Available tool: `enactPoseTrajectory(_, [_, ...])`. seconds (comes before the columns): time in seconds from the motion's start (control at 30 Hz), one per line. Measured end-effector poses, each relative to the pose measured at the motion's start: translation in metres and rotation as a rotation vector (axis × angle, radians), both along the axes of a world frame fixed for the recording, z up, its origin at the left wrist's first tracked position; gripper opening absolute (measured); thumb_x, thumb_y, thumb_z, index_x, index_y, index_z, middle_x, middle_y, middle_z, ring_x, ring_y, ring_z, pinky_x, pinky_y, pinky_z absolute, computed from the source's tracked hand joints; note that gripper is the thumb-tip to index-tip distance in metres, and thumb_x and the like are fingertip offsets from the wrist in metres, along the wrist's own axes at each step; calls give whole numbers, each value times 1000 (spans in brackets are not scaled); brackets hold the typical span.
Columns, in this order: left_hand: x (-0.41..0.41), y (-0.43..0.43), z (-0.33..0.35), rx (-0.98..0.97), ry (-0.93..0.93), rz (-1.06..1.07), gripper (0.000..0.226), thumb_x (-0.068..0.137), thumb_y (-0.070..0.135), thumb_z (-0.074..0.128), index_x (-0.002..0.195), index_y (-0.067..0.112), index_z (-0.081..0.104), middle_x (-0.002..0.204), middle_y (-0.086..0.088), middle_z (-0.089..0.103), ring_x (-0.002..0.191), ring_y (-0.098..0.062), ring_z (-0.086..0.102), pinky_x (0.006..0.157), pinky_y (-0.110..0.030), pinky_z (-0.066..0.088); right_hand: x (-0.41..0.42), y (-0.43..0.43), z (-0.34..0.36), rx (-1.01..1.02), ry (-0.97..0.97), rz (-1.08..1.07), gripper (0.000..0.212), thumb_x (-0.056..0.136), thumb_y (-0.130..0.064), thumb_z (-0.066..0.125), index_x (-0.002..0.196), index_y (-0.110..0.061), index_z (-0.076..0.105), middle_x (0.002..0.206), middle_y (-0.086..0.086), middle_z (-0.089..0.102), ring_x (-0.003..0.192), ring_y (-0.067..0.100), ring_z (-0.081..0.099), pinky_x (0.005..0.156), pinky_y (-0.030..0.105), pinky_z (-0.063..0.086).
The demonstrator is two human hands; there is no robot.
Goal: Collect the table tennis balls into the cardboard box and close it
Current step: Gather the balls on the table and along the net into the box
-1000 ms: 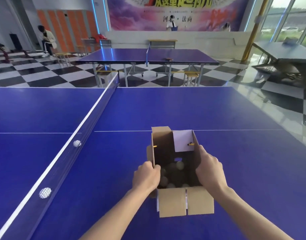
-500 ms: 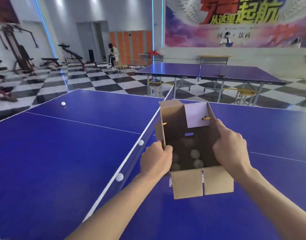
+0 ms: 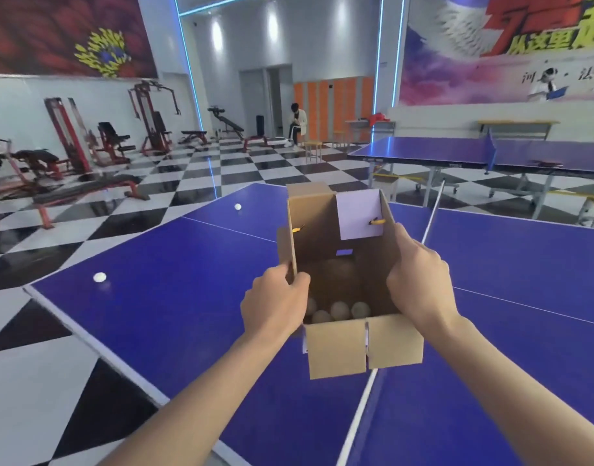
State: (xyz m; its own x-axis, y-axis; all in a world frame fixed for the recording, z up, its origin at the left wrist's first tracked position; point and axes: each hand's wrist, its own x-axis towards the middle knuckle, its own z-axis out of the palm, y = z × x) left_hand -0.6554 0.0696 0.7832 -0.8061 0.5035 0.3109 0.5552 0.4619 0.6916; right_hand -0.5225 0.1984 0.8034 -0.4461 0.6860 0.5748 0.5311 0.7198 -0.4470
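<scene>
1. The blue table tennis counter (image 3: 188, 297), marked with white lines, fills the lower view above a black-and-white chequered floor (image 3: 36, 381).
2. The brown cardboard box (image 3: 336, 348), its top flaps open, is held between both hands over the middle of the counter. A white paper sheet (image 3: 357, 213) lies against its far inner wall.
3. The left hand (image 3: 275, 307) grips the box's left wall, fingers curled round its top edge.
4. The right hand (image 3: 420, 284) clasps the right wall, fingers wrapped over its rim.
5. Several white table tennis balls (image 3: 339, 311) lie on the box's bottom, towards its near side.
6. The nearer loose white ball (image 3: 99, 277) sits by the counter's left edge. The farther loose white ball (image 3: 237, 206) lies well apart from it, near the far corner.
</scene>
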Motion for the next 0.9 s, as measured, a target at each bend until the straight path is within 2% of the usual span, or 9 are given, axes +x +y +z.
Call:
enactPoseTrajectory(0.17, [-61, -56, -15, -5, -25, 128, 33, 88, 34, 50, 58, 23, 44, 54, 11, 50, 52, -8, 51, 47, -22, 31, -77, -39, -10, -25, -53, 88, 60, 79, 7, 40, 133, -19, 42, 70, -2, 49, 55, 21, 41, 55, 30, 33])
enactPoseTrajectory(0.27, [-92, -78, -28, 13, -51, 193, 32, 87, 33, 52, 58, 23, 47, 53, 9, 53, 53, -10, 54, 49, -23, 35, -117, -56, -23, -46, -66, 148, 60, 79, 7, 41, 133, -18, 41, 70, -2, 50, 53, 17, 41, 49, 28, 31])
enactPoseTrajectory(0.4, [-130, -95, -49, 10, -107, 231, 31, 87, 33, 52, 58, 23, 50, 54, 9, 55, 56, -12, 56, 53, -26, 42, -160, -72, -45, -108, -81, 179, 62, 81, 7, 42, 137, -20, 39, 77, -1, 54, 59, 20, 44, 46, 23, 30])
enactPoseTrajectory(0.6, [-202, -88, -80, -72, -129, 191, 30, 88, 35, 52, 61, 22, 54, 58, 7, 58, 58, -12, 57, 54, -26, 43, -219, -73, -79, -211, -114, 131, 66, 82, 4, 43, 141, -24, 35, 88, 3, 63, 58, 16, 42, 49, 22, 33])
enactPoseTrajectory(0.73, [-240, -68, -97, -99, -145, 100, 29, 87, 34, 51, 61, 21, 54, 57, 8, 57, 57, -13, 57, 53, -26, 42, -248, -60, -107, -276, -87, 36, 70, 81, 7, 42, 142, -27, 34, 81, -3, 56, 57, 13, 45, 52, 24, 40])
enactPoseTrajectory(0.83, [-263, -64, -115, -132, -175, 48, 31, 86, 35, 51, 58, 22, 53, 53, 8, 55, 56, -13, 57, 52, -26, 39, -266, -61, -119, -353, -72, -4, 73, 82, 7, 41, 143, -31, 32, 82, -7, 57, 55, 7, 46, 49, 17, 41])
enactPoseTrajectory(0.9, [-279, -61, -121, -146, -214, 25, 31, 87, 35, 52, 58, 22, 53, 53, 9, 56, 56, -10, 57, 51, -25, 38, -278, -62, -124, -383, -80, -18, 72, 84, 6, 41, 145, -32, 30, 88, -7, 61, 60, 7, 49, 51, 14, 42])
